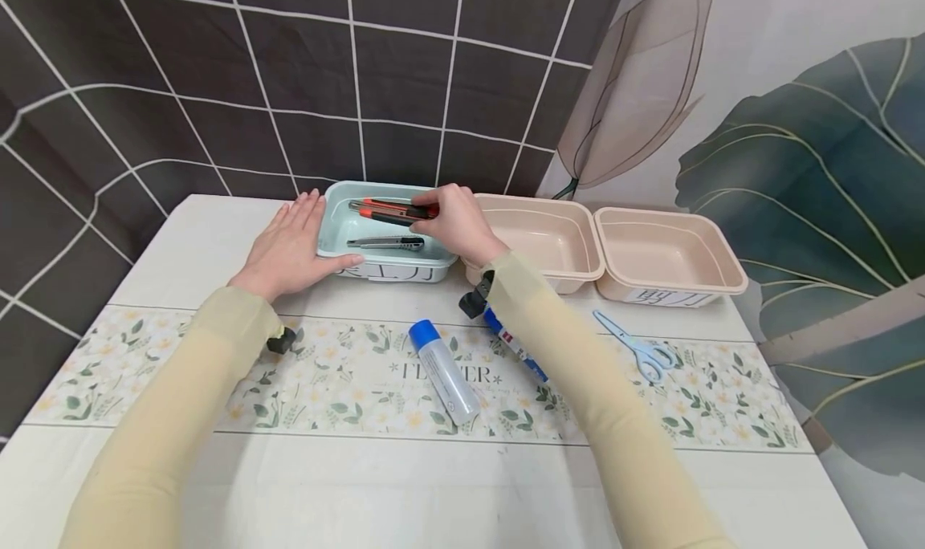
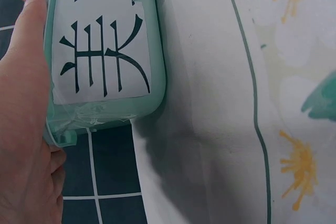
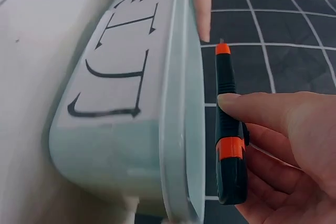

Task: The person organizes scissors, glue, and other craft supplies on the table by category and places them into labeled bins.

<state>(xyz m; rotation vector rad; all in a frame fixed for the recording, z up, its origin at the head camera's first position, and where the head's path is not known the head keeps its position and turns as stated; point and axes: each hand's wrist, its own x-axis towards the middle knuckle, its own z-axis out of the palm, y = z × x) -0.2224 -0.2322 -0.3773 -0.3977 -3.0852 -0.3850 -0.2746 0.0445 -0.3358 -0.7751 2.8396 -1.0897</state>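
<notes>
At the back left of the table, a light blue plastic bin (image 1: pixel 336 229) with a labelled front holds a slim grey utility knife (image 1: pixel 386 243). My left hand (image 1: pixel 285 244) rests on the bin's left end, fingers straight, thumb (image 2: pixel 32 24) along the front rim. Over the bin, my right hand (image 1: pixel 462 226) pinches a black and orange utility knife (image 3: pixel 229 119) between thumb and fingers. A second orange and black knife (image 1: pixel 383 206) shows just behind the held one in the head view; whether it touches the hand I cannot tell.
Two pinkish bins, a middle one (image 1: pixel 538 248) and a right one (image 1: pixel 661 264), stand in the same row. In front lie a blue-capped glue bottle (image 1: pixel 448 376), a blue and white item (image 1: pixel 516 344) partly under the right sleeve, and light blue scissors (image 1: pixel 636 347).
</notes>
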